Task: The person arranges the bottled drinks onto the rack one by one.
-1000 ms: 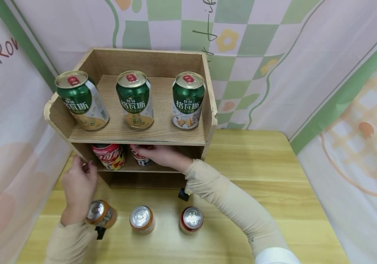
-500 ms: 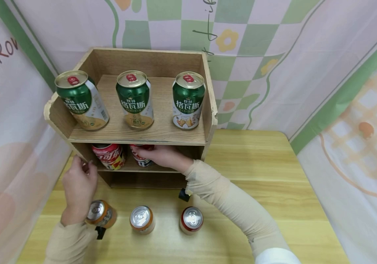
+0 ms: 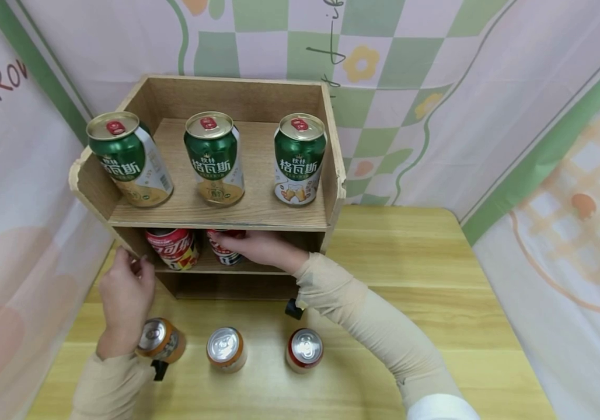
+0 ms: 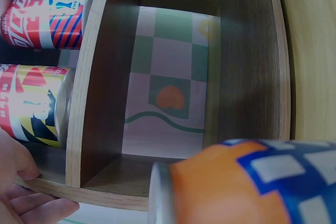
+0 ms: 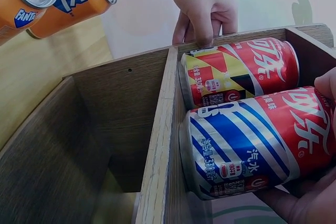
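The right hand (image 3: 264,249) grasps the blue-striped can (image 5: 236,145) in the middle compartment of the wooden shelf (image 3: 258,181), thumb and fingers on opposite sides. Left of that hand, just beside its can, stands the yellow-patterned can (image 3: 173,248). Farther left, the left hand (image 3: 128,289) pinches the shelf's side edge. Three green cans (image 3: 213,157) stand above the right hand. Nearer the person than both hands, two orange cans (image 3: 229,353) and a red-rimmed can (image 3: 304,353) stand on the worktop (image 3: 410,274).
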### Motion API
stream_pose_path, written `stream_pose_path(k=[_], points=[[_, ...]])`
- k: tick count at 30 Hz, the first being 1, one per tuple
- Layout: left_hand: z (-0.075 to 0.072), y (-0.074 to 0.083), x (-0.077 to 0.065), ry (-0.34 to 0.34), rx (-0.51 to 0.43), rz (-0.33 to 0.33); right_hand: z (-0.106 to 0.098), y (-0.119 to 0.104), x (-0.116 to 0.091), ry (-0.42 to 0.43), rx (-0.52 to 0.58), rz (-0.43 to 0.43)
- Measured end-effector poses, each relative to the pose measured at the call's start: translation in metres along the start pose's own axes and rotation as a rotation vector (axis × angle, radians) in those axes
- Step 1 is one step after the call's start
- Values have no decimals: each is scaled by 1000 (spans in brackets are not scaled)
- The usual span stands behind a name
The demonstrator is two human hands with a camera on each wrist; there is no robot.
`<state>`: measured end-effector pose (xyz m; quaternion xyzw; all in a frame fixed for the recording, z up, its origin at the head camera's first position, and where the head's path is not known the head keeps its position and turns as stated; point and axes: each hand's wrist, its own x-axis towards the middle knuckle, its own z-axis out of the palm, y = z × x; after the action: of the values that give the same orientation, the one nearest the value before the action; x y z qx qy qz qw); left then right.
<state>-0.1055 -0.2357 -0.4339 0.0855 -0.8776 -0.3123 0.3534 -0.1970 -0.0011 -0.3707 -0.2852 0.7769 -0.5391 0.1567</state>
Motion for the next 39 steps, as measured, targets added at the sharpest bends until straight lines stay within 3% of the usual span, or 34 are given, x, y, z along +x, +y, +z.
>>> stream_pose_path(k=[14,22,31,39], points=[[-2,1,0,-9,-7,6,-1,-1,-1,6,-19,-67],[-2,2,-1,-10,-11,7,-5,3,-6,21,44,-38],[-1,1,-1,-8,-11,8,-15,4,-20,26,1,41],[0,1,-1,-3,-9,17,-20,2,-40,29,-162,83]])
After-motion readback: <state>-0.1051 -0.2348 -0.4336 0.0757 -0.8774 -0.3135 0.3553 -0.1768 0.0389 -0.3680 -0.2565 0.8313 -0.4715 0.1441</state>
